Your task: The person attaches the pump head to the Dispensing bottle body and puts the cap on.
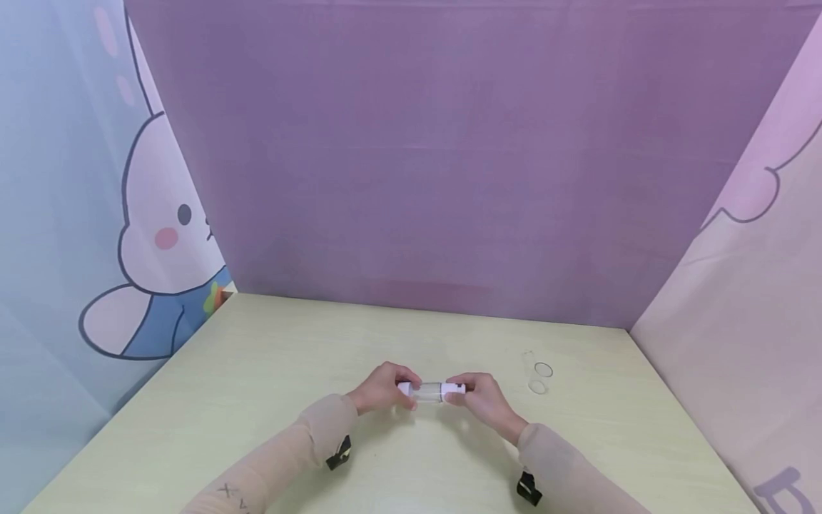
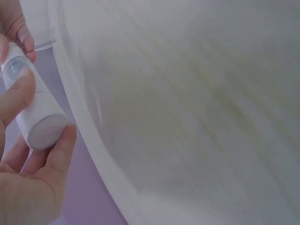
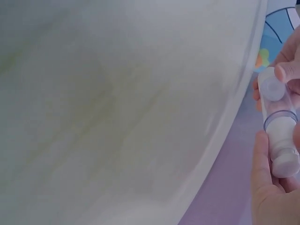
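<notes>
A small cylindrical bottle (image 1: 428, 392), clear in the middle with white ends, lies level between both hands above the table. My left hand (image 1: 387, 387) grips its white base end; in the left wrist view the flat round base (image 2: 48, 130) faces the camera, with thumb and fingers around it. My right hand (image 1: 486, 401) holds the other end, a white stepped pump-like top (image 3: 283, 145). A thin dark ring (image 3: 280, 115) circles the bottle where the clear part meets that top. Part of each end is hidden by the fingers.
Right of the hands, a clear, hard-to-see item with two round outlines (image 1: 537, 387) lies on the pale table (image 1: 289, 343). A purple cloth (image 1: 411, 157) hangs behind the table, with printed cloth panels at the left and right.
</notes>
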A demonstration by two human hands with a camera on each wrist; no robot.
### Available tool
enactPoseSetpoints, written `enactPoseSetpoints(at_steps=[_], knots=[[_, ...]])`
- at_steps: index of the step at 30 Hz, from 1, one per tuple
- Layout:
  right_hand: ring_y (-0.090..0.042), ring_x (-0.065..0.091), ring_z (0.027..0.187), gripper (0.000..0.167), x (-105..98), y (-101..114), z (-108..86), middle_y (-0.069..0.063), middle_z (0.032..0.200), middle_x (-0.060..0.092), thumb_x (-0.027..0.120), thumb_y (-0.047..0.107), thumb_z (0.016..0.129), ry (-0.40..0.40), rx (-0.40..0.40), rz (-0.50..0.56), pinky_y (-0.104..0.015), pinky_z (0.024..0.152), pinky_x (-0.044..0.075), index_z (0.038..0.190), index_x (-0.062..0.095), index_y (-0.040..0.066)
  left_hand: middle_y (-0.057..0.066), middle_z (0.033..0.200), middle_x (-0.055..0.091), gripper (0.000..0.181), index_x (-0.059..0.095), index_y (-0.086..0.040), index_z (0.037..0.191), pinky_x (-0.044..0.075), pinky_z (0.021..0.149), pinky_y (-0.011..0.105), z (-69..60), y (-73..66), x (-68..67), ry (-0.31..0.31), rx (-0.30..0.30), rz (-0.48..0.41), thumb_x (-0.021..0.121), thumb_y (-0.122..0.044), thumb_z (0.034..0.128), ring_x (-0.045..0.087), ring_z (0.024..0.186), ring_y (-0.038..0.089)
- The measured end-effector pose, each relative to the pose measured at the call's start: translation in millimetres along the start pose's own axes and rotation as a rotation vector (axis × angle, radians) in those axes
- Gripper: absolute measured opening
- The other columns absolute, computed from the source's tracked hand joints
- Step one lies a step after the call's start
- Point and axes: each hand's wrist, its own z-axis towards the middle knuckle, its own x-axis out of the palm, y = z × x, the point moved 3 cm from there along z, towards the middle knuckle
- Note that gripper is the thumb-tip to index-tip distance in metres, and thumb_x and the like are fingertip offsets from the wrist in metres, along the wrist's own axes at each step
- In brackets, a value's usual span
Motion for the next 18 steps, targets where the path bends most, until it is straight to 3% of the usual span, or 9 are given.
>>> enactPoseSetpoints(at_steps=[7, 12, 18], knots=[[-0.013, 0.055, 0.073, 0.027, -2.5, 2.2, 1.4, -0.011, 0.089, 0.068, 0.072, 0.009, 0.076, 0.015, 0.007, -0.025, -0.026, 0.065, 0.046, 0.1, 0.067, -0.002, 0.008, 0.105, 0.066, 0.039, 0.066, -0.003, 0.105, 0.046, 0.084, 0.038, 1.1, -1.4, 2.5, -0.01, 0.022, 0.132, 0.077, -0.007, 0.068, 0.057, 0.09, 0.017], [-0.013, 0.055, 0.073, 0.03, -4.5, 2.7, 2.4, -0.009, 0.089, 0.068, 0.072, 0.013, 0.076, 0.041, -0.002, -0.063, -0.026, 0.065, 0.046, 0.102, 0.067, -0.002, 0.009, 0.105, 0.067, 0.037, 0.066, -0.003, 0.105, 0.048, 0.081, 0.034, -1.6, -7.0, 5.2, -0.005, 0.061, 0.286, 0.077, -0.011, 0.0705, 0.06, 0.089, 0.018], [-0.013, 0.058, 0.076, 0.033, -6.8, 4.7, 3.2, -0.011, 0.093, 0.068, 0.071, 0.015, 0.077, 0.075, -0.015, -0.079, -0.026, 0.067, 0.047, 0.106, 0.065, -0.002, 0.009, 0.104, 0.067, 0.035, 0.066, -0.003, 0.105, 0.048, 0.081, 0.033, -2.2, -8.4, 6.6, -0.005, 0.079, 0.301, 0.076, -0.012, 0.0721, 0.06, 0.089, 0.017]])
